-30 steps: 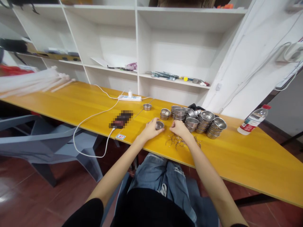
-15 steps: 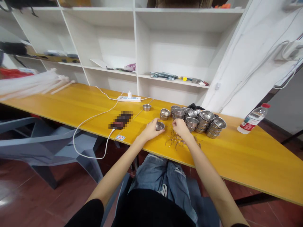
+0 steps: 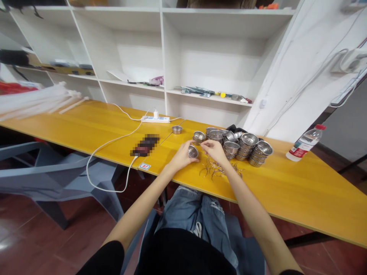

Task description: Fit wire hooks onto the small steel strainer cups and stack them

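My left hand (image 3: 182,155) grips a small perforated steel cup (image 3: 193,152), tilted so its mouth faces right, just above the yellow table (image 3: 286,187). My right hand (image 3: 213,150) is pinched close beside the cup, holding something thin that I cannot make out. A tangle of wire rings (image 3: 213,170) lies on the table right under and in front of my right hand. Behind my hands stand several stacks of the same steel cups (image 3: 243,145).
Two single cups (image 3: 177,129) (image 3: 198,136) sit behind my left hand. A phone (image 3: 145,144) on a white cable, a power strip (image 3: 155,119), a water bottle (image 3: 304,143) at right, white strips (image 3: 34,100) at far left, shelves (image 3: 162,57) behind.
My left hand has lifted and tilted the cup off the table. My right hand rose from the wire rings and moved left, up to the cup.
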A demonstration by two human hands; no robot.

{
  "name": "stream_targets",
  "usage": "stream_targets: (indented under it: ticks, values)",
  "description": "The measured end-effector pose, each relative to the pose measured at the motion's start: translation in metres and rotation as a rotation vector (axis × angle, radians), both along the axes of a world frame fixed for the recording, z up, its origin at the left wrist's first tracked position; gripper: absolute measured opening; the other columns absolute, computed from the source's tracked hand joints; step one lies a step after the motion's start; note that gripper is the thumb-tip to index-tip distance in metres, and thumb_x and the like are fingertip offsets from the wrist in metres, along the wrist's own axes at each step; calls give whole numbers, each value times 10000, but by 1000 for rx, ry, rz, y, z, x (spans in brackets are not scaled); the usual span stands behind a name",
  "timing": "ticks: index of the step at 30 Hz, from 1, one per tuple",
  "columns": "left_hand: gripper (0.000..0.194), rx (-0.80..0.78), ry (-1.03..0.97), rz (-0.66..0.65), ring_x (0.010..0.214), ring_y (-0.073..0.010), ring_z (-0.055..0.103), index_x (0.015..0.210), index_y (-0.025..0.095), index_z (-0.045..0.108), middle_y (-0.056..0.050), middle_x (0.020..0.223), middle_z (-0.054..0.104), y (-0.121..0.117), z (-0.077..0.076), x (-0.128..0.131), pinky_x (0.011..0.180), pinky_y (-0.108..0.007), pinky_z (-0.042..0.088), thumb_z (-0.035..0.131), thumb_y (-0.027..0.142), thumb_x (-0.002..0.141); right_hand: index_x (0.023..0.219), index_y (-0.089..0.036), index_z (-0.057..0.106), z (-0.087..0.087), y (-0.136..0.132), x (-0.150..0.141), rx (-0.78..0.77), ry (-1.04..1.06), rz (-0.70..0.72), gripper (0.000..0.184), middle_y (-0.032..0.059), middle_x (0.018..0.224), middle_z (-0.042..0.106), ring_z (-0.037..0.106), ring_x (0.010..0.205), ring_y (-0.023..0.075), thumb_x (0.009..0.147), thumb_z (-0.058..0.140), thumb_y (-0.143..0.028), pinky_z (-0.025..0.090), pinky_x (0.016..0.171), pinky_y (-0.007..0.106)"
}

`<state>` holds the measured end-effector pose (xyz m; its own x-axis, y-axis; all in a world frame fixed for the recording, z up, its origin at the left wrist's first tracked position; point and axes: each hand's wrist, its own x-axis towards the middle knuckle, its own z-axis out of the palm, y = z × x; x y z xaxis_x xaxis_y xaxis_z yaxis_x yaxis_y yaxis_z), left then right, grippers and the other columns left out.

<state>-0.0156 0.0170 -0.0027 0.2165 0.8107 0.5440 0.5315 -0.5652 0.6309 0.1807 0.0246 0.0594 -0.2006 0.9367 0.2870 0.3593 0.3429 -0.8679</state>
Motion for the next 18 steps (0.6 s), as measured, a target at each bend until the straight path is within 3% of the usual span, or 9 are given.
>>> stream_targets:
  ticks: [6, 11, 18]
  values:
    - [939, 15, -2, -36, 1325, -330, 549, 1406, 271, 459, -107, 1389, 587, -3, 2, 1, 1135, -471, 446, 958, 427, 625, 886, -146, 782, -1, -3, -1, -115, 195, 113, 380, -43, 592, 551, 444, 557, 99, 736, 786, -496, 336, 533, 237]
    - [915, 25, -1, -84, 1343, -320, 557, 1386, 256, 453, -117, 1427, 569, -7, 7, 5, 1156, -466, 438, 957, 349, 629, 841, -132, 776, 2, -3, -1, -277, 392, 249, 375, -48, 629, 479, 364, 569, 78, 714, 831, -481, 239, 503, 240]
    - [1093, 34, -74, -155, 1303, -344, 592, 1498, 228, 288, -157, 1394, 562, -7, 7, 7, 1114, -499, 469, 952, 364, 641, 750, -149, 739, 6, -3, -3, -367, 554, 320, 285, -58, 610, 362, 215, 577, 80, 690, 870, -396, 204, 500, 246]
